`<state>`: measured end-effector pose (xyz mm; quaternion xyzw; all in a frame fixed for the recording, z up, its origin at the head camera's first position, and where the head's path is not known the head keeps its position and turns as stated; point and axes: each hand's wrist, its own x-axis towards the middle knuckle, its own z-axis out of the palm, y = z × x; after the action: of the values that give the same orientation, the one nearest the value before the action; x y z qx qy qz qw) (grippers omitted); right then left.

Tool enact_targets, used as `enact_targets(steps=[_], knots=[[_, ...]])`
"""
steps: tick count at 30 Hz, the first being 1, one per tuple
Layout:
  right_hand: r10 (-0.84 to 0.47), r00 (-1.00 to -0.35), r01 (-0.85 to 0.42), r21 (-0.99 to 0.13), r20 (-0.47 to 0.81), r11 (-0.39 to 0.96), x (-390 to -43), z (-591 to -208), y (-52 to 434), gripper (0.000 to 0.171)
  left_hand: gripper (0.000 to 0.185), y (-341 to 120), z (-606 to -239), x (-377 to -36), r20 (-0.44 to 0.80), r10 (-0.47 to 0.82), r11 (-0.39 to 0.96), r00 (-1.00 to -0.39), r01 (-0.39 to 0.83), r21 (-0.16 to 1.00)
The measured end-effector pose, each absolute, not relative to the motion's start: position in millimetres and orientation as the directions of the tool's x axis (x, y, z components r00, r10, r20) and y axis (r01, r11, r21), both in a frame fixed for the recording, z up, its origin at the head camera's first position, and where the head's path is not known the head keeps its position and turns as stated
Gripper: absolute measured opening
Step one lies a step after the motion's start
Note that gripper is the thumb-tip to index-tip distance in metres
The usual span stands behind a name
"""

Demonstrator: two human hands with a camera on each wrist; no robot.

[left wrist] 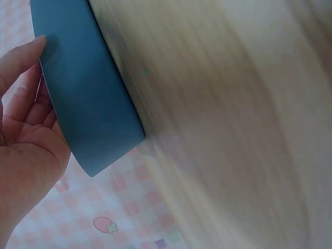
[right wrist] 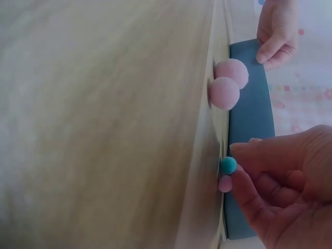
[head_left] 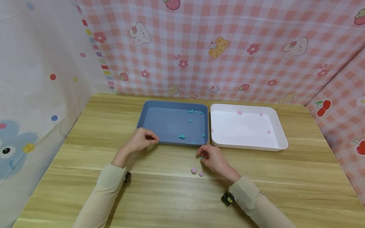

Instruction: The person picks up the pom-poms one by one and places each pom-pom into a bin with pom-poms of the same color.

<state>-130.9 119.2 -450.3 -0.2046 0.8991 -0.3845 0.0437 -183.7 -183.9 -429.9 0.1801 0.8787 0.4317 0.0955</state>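
- Head view: right hand (head_left: pixel 214 159) sits on the wooden table (head_left: pixel 285 190) just in front of the blue tray (head_left: pixel 148 118), thumb and fingertips drawn together round a small teal ball (head_left: pixel 201 157), which barely shows here.
- Left hand (head_left: pixel 140 140) rests at the blue tray's near left corner, fingers curled; whether it grips the rim cannot be told from this view.
- Pink balls (head_left: pixel 194 170), two of them, lie on the table just beside the right hand, toward the person. Teal balls (head_left: pixel 181 136) are scattered inside the blue tray; the white tray (head_left: pixel 280 133) to its right holds a few small pink ones.
- Left wrist view: left hand (left wrist: pixel 23 135) lies against the blue tray's (left wrist: pixel 88 104) outer wall, fingers fairly straight and touching, not wrapped round it. The table is blurred.
- Right wrist view: the teal ball (right wrist: pixel 227 165) is pinched between thumb and fingertips (right wrist: pixel 244 148) of the right hand (right wrist: pixel 282 187), at the table surface. A small pink ball (right wrist: pixel 225 183) sits touching or just beside it; two larger pink balls (right wrist: pixel 225 85) lie farther along.
- Handling, as a judgement: the ball looks very light, round and likely to roll or slip; a gentle fingertip pinch across its middle suits it.
- In the way: the neighbouring pink ball could be nudged, and the tray's near wall stands between the hand and the tray floor.
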Motion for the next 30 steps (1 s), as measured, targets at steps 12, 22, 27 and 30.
enact_targets(steps=[12,22,27,30], knots=[[-0.443,-0.895,-0.352,-0.695,0.055,0.627,-132.3,-450.3,118.8,0.025,0.007,-183.8,-429.7,-183.7,-0.014,0.397,0.568,-0.918,0.233,0.789],[-0.494,-0.866,-0.403,-0.703,0.084,0.586,-132.9,-451.2,122.0,0.027,0.007,-183.8,-429.5,-183.2,-0.022,0.393,0.565,-0.919,0.223,0.794],[-0.471,-0.877,-0.387,-0.711,0.089,0.587,-131.8,-450.6,122.1,0.028,0.007,-183.5,-429.4,-183.3,-0.021,0.394,0.563,-0.919,0.223,0.796],[-0.46,-0.876,-0.405,-0.734,0.143,0.545,-129.8,-445.4,122.8,0.026,0.007,-183.4,-428.9,-183.2,-0.02,0.396,0.562,-0.918,0.224,0.796]])
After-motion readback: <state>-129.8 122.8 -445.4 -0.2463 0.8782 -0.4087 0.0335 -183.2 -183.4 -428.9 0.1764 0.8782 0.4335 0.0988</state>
